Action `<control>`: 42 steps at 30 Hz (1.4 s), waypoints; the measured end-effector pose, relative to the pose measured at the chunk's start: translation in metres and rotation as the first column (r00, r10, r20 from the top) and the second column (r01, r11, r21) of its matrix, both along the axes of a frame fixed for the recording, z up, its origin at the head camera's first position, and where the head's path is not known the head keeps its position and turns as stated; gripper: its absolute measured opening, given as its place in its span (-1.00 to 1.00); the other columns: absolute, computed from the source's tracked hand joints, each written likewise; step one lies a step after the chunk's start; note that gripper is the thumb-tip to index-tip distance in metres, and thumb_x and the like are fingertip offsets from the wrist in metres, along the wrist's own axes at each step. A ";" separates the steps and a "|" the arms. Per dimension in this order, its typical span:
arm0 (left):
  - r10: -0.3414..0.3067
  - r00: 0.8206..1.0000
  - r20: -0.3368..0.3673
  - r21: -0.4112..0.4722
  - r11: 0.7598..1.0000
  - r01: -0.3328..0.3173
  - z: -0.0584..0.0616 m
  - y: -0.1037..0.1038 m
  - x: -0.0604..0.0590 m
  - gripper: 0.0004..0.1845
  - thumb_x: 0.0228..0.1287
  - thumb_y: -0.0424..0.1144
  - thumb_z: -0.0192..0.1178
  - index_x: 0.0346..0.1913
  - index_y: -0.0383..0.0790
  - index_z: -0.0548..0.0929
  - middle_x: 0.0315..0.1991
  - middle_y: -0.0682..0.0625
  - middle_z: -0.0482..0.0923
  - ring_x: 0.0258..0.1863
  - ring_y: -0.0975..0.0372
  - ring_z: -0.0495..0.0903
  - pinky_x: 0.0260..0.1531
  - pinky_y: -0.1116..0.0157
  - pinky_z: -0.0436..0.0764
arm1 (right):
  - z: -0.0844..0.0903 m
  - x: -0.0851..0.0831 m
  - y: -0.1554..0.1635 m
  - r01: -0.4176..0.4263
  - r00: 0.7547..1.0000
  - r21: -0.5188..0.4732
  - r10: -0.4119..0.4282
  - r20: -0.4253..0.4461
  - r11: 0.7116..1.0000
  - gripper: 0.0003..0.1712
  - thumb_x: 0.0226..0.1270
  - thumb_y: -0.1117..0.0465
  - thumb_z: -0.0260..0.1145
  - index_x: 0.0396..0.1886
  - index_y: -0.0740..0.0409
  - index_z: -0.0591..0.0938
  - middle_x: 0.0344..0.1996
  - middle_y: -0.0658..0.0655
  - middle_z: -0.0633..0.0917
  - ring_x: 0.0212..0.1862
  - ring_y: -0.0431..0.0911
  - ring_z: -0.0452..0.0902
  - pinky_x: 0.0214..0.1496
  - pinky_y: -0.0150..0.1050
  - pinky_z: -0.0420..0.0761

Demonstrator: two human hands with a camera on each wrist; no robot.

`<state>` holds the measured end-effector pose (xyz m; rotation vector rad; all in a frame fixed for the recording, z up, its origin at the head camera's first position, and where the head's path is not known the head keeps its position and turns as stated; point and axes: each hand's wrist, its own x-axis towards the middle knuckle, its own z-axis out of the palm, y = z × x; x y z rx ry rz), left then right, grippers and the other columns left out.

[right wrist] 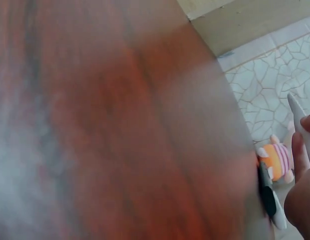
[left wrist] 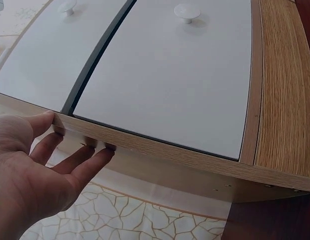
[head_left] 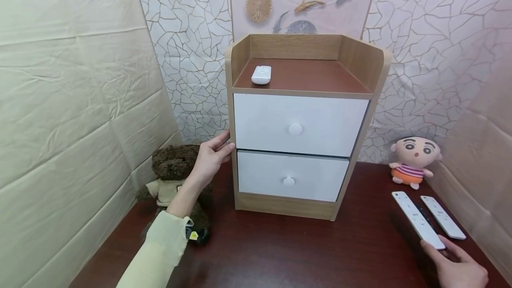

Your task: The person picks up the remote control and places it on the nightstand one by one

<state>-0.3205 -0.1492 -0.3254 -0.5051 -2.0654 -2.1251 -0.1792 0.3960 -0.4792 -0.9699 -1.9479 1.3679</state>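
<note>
On the left, my left hand [head_left: 211, 154] touches the side panel of a wooden cabinet [head_left: 280, 207] with two white drawers. In the left wrist view its thumb lies at the panel's front edge, and the other fingers rest along the outer side. At the lower right, my right hand [head_left: 460, 263] grips the near end of a long white remote control [head_left: 416, 219] between thumb and fingers. That remote also shows at the right edge of the right wrist view. Beside it lie a second white remote [head_left: 443, 218] and a dark remote [head_left: 425, 213], partly hidden.
A small white remote [head_left: 262, 75] lies on the cabinet's top shelf. The upper drawer [head_left: 272, 123] and lower drawer [head_left: 264, 174] have round knobs. A brown teddy bear [head_left: 170, 166] sits left, partly behind my left arm. A plush doll [head_left: 414, 163] sits at the right back.
</note>
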 end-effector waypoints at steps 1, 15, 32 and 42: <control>-0.001 1.000 -0.002 -0.006 1.000 0.001 0.000 0.000 0.000 -0.41 0.55 -0.36 0.17 0.56 -0.17 0.33 0.52 -0.10 0.29 0.40 0.05 0.43 0.24 0.02 0.53 | 0.002 0.001 0.000 0.001 1.000 -0.022 -0.002 -0.030 1.000 -0.53 -0.02 -0.05 0.70 -0.35 -0.79 0.64 -0.78 -0.52 0.46 -0.63 -0.58 0.35 -0.60 -0.56 0.30; -0.004 1.000 -0.009 -0.011 1.000 0.004 0.000 0.000 0.001 -0.40 0.55 -0.36 0.16 0.56 -0.19 0.30 0.53 -0.11 0.27 0.42 0.05 0.41 0.23 0.01 0.54 | 0.040 0.007 -0.009 -0.050 0.927 -0.199 -0.028 -0.373 0.979 -0.49 0.03 0.41 0.62 -0.39 -0.43 0.79 -0.71 -0.32 0.62 -0.64 -0.47 0.45 -0.65 -0.62 0.35; -0.003 1.000 0.000 -0.005 1.000 0.003 0.000 0.000 0.000 -0.40 0.55 -0.35 0.17 0.57 -0.18 0.30 0.54 -0.09 0.26 0.42 0.06 0.40 0.24 0.01 0.53 | 0.083 0.005 -0.039 -0.388 0.650 -0.357 -0.022 -0.759 0.850 -0.51 0.06 0.86 0.25 -0.11 0.42 0.79 -0.38 0.11 0.82 -0.33 -0.22 0.75 -0.43 -0.48 0.68; 0.004 1.000 -0.009 -0.015 1.000 -0.004 -0.003 0.001 0.000 -0.41 0.56 -0.32 0.16 0.56 -0.14 0.32 0.53 -0.05 0.28 0.42 0.11 0.40 0.24 0.05 0.54 | 0.102 0.003 -0.051 -0.471 0.532 -0.236 0.061 -0.844 0.850 -0.48 0.05 0.91 0.19 0.03 0.63 0.65 -0.25 0.25 0.81 -0.17 -0.12 0.76 -0.21 -0.41 0.71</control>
